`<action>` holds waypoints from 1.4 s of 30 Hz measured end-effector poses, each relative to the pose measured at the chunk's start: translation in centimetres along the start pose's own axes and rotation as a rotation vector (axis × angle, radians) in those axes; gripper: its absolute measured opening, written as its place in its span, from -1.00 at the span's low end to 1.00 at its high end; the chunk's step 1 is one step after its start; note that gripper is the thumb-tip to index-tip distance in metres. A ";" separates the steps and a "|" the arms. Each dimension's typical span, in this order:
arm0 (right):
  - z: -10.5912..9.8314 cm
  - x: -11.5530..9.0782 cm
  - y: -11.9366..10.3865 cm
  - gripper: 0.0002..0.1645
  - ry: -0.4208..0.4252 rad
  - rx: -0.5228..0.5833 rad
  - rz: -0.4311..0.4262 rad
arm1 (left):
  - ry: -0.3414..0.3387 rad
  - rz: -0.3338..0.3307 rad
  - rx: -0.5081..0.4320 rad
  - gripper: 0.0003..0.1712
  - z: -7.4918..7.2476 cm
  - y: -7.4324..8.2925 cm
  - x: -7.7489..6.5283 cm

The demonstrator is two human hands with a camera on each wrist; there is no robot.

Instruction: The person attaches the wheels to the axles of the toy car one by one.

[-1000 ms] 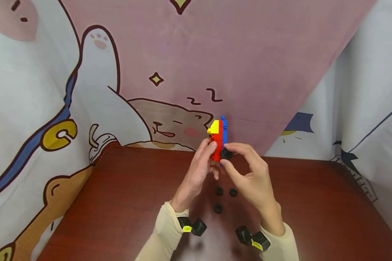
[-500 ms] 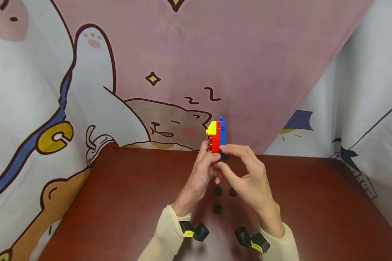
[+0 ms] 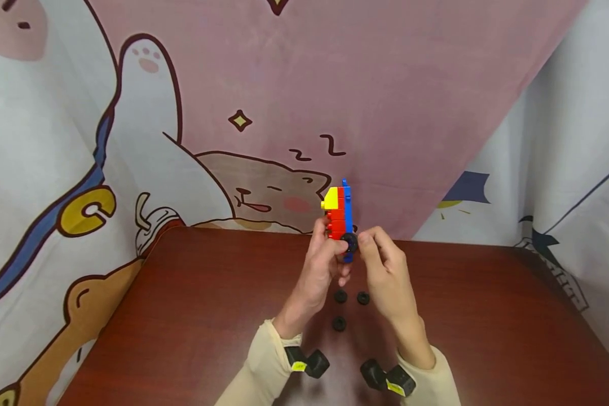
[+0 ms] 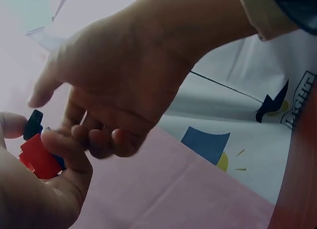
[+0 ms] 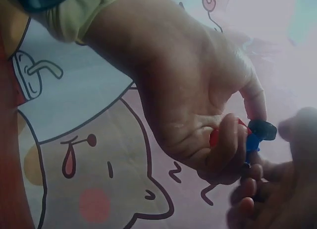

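Observation:
My left hand (image 3: 312,276) grips a toy car built of red, yellow and blue bricks (image 3: 337,214), stood on end with its blue base to the right. A black wheel (image 3: 352,242) sits on the blue side near the lower end. The left thumb presses at this wheel, as the left wrist view shows beside the red bricks (image 4: 40,157). My right hand (image 3: 391,276) is just right of the wheel, its fingers bent and holding nothing. In the right wrist view a gap shows between the right thumb and the wheel (image 5: 262,130).
Below the hands, several black tires lie on the brown table (image 3: 208,316): a left tire (image 3: 340,296), a right tire (image 3: 363,298) and a nearer tire (image 3: 339,323). A cartoon-printed cloth (image 3: 385,113) hangs behind the table.
My right hand has let go of the black wheel and drawn back to the right, its thumb and forefinger closing together. The left thumb has moved down onto the wheel.

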State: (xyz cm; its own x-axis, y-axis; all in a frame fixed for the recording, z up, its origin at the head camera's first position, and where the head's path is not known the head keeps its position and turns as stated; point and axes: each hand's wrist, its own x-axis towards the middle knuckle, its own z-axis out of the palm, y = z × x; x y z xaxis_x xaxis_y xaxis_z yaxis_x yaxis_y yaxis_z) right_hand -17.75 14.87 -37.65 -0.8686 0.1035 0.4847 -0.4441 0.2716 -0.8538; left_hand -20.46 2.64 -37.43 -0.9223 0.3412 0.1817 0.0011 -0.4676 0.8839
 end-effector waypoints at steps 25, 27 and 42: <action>0.0 0.2 -0.4 -0.62 -0.069 0.069 0.076 | -0.045 -0.005 0.009 -0.53 -0.4 0.2 -0.1; 0.0 0.2 -0.3 -0.60 -0.075 0.061 0.081 | -0.038 -0.002 0.008 -0.54 -0.4 0.2 0.0; -0.8 0.4 -0.7 -0.55 -0.188 0.105 0.178 | -0.011 0.038 0.005 -0.61 0.2 -0.4 -0.1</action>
State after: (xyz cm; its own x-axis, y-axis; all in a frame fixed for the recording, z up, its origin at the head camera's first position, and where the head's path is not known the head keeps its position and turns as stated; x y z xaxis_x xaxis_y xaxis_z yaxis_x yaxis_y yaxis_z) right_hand -17.59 15.52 -36.67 -0.9560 -0.0416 0.2903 -0.2932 0.1632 -0.9420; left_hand -20.32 2.91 -37.69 -0.9171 0.3324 0.2200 0.0383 -0.4760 0.8786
